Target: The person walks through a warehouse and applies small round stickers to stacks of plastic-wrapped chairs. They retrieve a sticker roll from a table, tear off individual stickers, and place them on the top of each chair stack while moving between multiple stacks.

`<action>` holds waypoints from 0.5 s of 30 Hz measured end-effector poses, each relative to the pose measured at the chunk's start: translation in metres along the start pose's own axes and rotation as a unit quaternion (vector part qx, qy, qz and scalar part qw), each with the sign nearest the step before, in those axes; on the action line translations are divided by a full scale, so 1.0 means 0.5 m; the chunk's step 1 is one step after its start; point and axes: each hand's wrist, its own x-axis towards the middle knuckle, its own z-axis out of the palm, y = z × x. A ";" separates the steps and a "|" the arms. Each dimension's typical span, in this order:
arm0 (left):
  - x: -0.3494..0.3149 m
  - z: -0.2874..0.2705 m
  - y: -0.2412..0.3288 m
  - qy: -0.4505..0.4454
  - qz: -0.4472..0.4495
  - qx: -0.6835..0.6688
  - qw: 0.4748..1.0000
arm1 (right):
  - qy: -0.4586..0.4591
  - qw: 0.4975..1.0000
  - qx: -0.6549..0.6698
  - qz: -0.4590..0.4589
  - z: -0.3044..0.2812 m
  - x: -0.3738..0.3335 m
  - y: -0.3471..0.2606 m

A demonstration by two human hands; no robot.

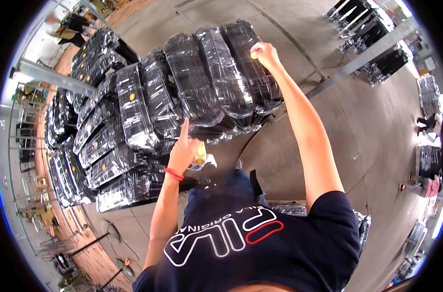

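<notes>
My right hand [267,54] is stretched out to the far end of a row of long black bundles wrapped in shiny clear film. Its fingers pinch a small round yellow sticker [253,55] over the rightmost bundle [241,41]; whether the sticker touches the film I cannot tell. Closer to my body, my left hand [183,152] holds a roll of yellow stickers [200,154] with a whitish backing strip [210,161]. The left index finger points out toward the near end of a middle bundle [192,82]. A yellow sticker [132,97] shows on a bundle farther left.
More wrapped bundles [105,141] are stacked to the left, some with yellow stickers. A metal post [56,78] rises beside them, and a slanting metal beam [362,56] crosses at right. A standing fan [109,232] is at lower left. People stand in the distance.
</notes>
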 end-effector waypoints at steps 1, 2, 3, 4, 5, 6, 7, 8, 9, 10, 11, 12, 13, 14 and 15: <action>0.006 0.006 -0.018 0.013 0.008 -0.099 0.995 | -0.007 1.000 -0.010 -0.010 0.013 0.013 0.006; 0.013 0.008 -0.016 0.023 0.016 -0.198 0.980 | -0.014 1.000 -0.022 -0.016 0.025 0.013 0.016; 0.013 0.006 -0.007 0.010 -0.035 -0.255 0.966 | -0.032 0.997 -0.068 -0.008 0.030 0.008 0.029; 0.011 -0.004 0.012 -0.001 -0.046 -0.291 0.956 | -0.037 0.992 -0.123 -0.010 0.034 -0.002 0.027; 0.011 -0.007 0.018 0.006 -0.058 -0.334 0.941 | -0.028 0.982 -0.176 -0.060 0.037 -0.007 0.028; 0.010 -0.009 0.024 0.012 -0.068 -0.377 0.924 | -0.017 0.967 -0.228 -0.110 0.039 -0.013 0.029; 0.009 -0.013 0.039 0.026 -0.070 -0.379 0.922 | -0.014 0.957 -0.261 -0.129 0.041 -0.021 0.023; 0.010 -0.016 0.034 0.024 -0.066 -0.407 0.911 | -0.010 0.944 -0.294 -0.147 0.041 -0.032 0.016; 0.011 -0.019 0.030 0.029 -0.063 -0.420 0.905 | -0.005 0.931 -0.326 -0.165 0.042 -0.044 0.011; 0.011 -0.020 0.031 0.032 -0.057 -0.432 0.899 | 0.039 0.936 -0.309 -0.162 0.041 -0.054 0.011; 0.007 -0.024 0.037 0.026 -0.062 -0.430 0.900 | 0.074 0.931 -0.322 -0.153 0.042 -0.058 0.009; 0.005 -0.028 0.047 0.023 -0.059 -0.400 0.914 | 0.109 0.925 -0.335 -0.143 0.041 -0.061 0.006; 0.001 -0.028 0.051 0.024 -0.061 -0.410 0.910 | 0.134 0.932 -0.304 -0.143 0.047 -0.074 -0.016; 0.003 -0.029 0.052 0.026 -0.062 -0.420 0.905 | 0.159 0.938 -0.271 -0.145 0.054 -0.088 -0.053; 0.004 -0.028 0.047 0.027 -0.076 -0.440 0.894 | 0.128 0.953 -0.200 -0.190 0.060 -0.106 -0.093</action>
